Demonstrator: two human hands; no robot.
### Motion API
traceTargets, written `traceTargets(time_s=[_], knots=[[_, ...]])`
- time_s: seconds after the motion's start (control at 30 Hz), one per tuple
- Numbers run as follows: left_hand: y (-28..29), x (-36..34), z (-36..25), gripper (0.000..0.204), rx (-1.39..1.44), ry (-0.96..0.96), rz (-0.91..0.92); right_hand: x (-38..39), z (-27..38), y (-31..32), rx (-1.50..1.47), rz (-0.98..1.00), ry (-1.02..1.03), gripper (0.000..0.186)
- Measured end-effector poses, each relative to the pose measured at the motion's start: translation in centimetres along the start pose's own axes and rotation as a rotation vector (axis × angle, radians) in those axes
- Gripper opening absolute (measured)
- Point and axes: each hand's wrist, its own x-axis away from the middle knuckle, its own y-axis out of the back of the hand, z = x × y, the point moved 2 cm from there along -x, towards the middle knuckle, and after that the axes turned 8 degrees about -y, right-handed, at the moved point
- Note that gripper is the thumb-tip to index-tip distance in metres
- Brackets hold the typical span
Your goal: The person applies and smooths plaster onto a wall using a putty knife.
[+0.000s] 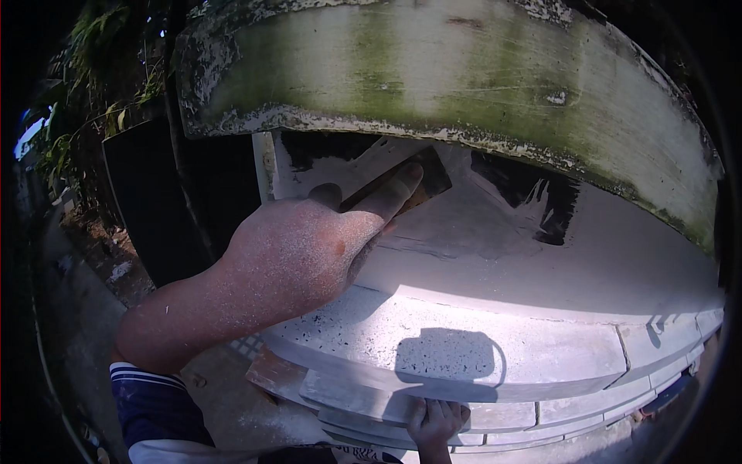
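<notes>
My left hand, dusted with pale powder, reaches up under a mossy ledge. It grips a flat, dark rectangular blade like a putty knife, one finger stretched along it; any handle is hidden. The blade lies against a wall face smeared with grey-white paste. Black patches show through the coat to the right of the blade and along the top. Low in the picture, my right hand has its fingers curled over the edge of a white slab.
Overhead, a thick concrete ledge, green-stained and flaking, overhangs the wall. A speckled white step juts out below, with more stacked slabs under it. A dark panel stands at the left, plants behind it.
</notes>
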Motion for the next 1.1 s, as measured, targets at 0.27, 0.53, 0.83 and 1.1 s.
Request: traceTargets(time_s=[0.27,0.53,0.83,1.1], knots=[[-0.6,-0.1,-0.9,0.063,-0.049,-0.139,-0.337,0.4,0.0,0.2,0.013,0.033,-0.012,0.028],[-0.2,-0.5,-1.5,0.063,0.133,-0.060,-0.263,0.4,0.1,-0.1,-0.014,0.028,-0.003,0.026],[-0.6,0.6,0.0,0.057,0.055,-0.036,-0.193,0.3,0.2,0.1,-0.027,0.067,-0.024,0.024],[0.3,0.1,0.3,0.052,-0.154,-0.151,-0.320,0.7,0.0,0.3,-0.013,0.100,-0.059,0.024]])
